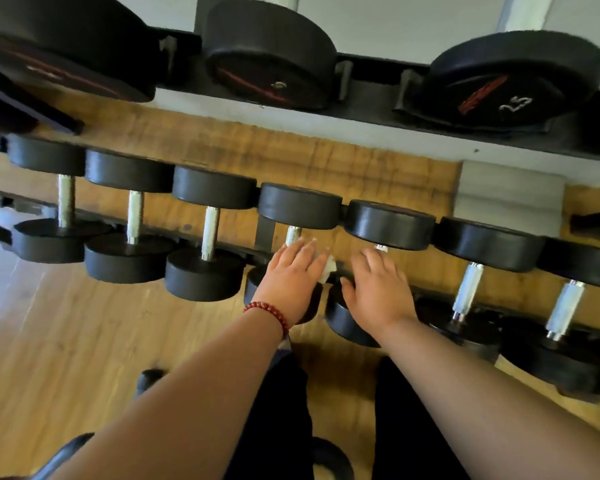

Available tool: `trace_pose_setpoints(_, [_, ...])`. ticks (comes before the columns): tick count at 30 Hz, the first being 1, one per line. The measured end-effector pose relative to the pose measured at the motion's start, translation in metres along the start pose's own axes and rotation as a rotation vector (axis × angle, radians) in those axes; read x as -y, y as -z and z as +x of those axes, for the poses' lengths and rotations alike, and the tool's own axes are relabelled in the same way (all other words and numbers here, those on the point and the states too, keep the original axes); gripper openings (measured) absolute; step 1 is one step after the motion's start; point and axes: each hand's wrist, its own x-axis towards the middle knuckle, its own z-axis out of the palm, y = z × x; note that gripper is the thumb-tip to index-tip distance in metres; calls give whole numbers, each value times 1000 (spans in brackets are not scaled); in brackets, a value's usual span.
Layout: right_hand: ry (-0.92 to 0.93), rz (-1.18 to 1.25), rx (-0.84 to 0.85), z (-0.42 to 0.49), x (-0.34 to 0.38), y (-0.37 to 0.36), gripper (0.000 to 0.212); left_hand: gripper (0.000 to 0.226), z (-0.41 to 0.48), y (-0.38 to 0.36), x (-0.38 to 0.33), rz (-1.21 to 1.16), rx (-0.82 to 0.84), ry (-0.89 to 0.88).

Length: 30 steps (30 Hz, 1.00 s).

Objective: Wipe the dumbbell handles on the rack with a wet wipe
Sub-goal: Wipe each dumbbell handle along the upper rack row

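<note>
Forearms: two bare forearms reach up from the bottom edge, over dark trouser legs.
Bracelet: red beads, on the left wrist.
Left hand: back up, fingers nearly straight and close together, lying along a dumbbell handle in the lower row. Only the top end of that handle shows past the fingertips.
Wet wipe: white and crumpled, pressed under the left hand against the handle. One corner sticks out at the hand's right edge, between the two hands.
Right hand: back up, fingers slightly spread and relaxed, thumb out to the left, holding nothing. It rests on the next dumbbell to the right and covers most of its handle.
Gap: the hands are close but not touching.
Lower row: black round-headed dumbbells side by side with knurled metal handles. Three bare handles lie left of the hands, the nearest at, and two lie to the right, the nearer at.
Rack: dark frame. The upper shelf carries larger black dumbbells, one marked 25.
Floor: wood planks, seen below and behind the rack.
Sharpness: edges of the view are softly blurred.
</note>
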Motion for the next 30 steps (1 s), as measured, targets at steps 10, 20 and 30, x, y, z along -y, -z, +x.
trace_pose_setpoints(10, [-236, 115, -153, 0, -37, -91, 37, 74, 56, -76, 1, -39, -91, -146])
trace_pose_setpoints(20, [-328, 258, -285, -6, -74, -153, 41, 76, 100, -141, -13, -162, -206, -181])
trace_pose_setpoints(30, [-435, 623, -416, -22, -75, -181, 47, 56, 106, -166, -19, -194, -335, -260])
